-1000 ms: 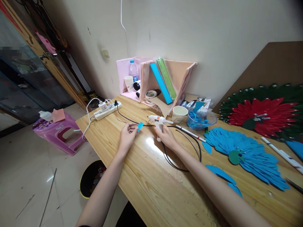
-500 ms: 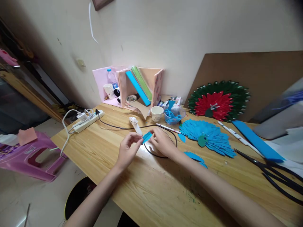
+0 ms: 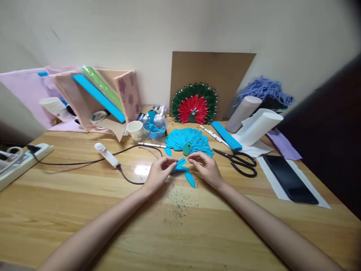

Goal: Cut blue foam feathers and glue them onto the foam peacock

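Note:
My left hand (image 3: pixel 160 174) pinches a small blue crepe paper strip (image 3: pixel 181 163) between thumb and fingers, just above the wooden table. Close to the strip's free end, my right hand (image 3: pixel 207 170) has thumb and fingertips drawn together; I cannot make out what, if anything, is between them. Beneath and beside the hands lie loose blue paper petals (image 3: pixel 190 180). Just behind them rests a blue paper peacock (image 3: pixel 187 141) with a fanned tail and a green body. A white glue gun (image 3: pixel 106 154) with a black cable lies left of my left hand.
Black scissors (image 3: pixel 238 162) and a phone (image 3: pixel 290 180) lie to the right. Behind stand a paper cup (image 3: pixel 135 130), a clear bowl of blue scraps (image 3: pixel 155 128), and a red-green peacock (image 3: pixel 194 103) against cardboard (image 3: pixel 194 67). A power strip (image 3: pixel 25 162) is at left.
My view has swung to the right, bringing the phone and paper rolls into sight. Both hands are now nearer the loose petals, and my right fingertips have come away from the strip.

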`<state>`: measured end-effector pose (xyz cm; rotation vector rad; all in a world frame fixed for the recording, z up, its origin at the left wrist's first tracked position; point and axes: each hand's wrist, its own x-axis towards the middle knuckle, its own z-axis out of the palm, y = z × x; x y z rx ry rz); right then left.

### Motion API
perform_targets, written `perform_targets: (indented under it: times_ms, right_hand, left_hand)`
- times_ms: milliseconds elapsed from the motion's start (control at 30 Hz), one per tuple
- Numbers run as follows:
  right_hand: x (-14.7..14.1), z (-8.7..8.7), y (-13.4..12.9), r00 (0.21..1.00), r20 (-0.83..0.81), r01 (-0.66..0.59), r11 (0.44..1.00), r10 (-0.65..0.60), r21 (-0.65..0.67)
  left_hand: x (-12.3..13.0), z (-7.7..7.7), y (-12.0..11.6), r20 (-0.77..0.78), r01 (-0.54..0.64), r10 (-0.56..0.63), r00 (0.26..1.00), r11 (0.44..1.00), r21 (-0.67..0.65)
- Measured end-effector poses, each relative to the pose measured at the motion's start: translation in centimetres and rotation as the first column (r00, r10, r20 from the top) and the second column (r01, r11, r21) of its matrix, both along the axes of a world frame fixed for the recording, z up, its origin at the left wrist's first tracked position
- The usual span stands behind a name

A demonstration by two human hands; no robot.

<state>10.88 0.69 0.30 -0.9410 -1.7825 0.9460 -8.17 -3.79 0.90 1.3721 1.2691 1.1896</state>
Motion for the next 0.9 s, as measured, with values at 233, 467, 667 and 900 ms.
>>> perform_targets:
  times_ms: [233,467,667,900]
  right_hand:
    - [0.00,-0.51,0.43,0.999,-0.010,-0.040,0.999,0.040,-0.008]
    - [0.26,-0.53,0.39,0.997,0.031,-0.065,0.997,0.067,-0.036]
    - [0.47,-0.55,0.35,0.993,0.097,-0.071,0.997,0.069,0.022]
    - [0.49,-0.40,0.30,0.986,0.146,-0.091,0.990,0.074,0.112]
  left_hand:
    - [-0.27,-0.24,-0.55,-0.131,-0.026,0.042,0.991,0.992,0.120]
    - [-0.13,-0.03,-0.48,-0.213,0.024,0.001,0.977,0.993,0.115]
    - [-0.04,0.15,-0.48,-0.250,0.044,-0.015,0.968,0.993,0.107]
    - [-0.01,0.21,-0.58,-0.246,0.036,-0.008,0.969,0.993,0.111]
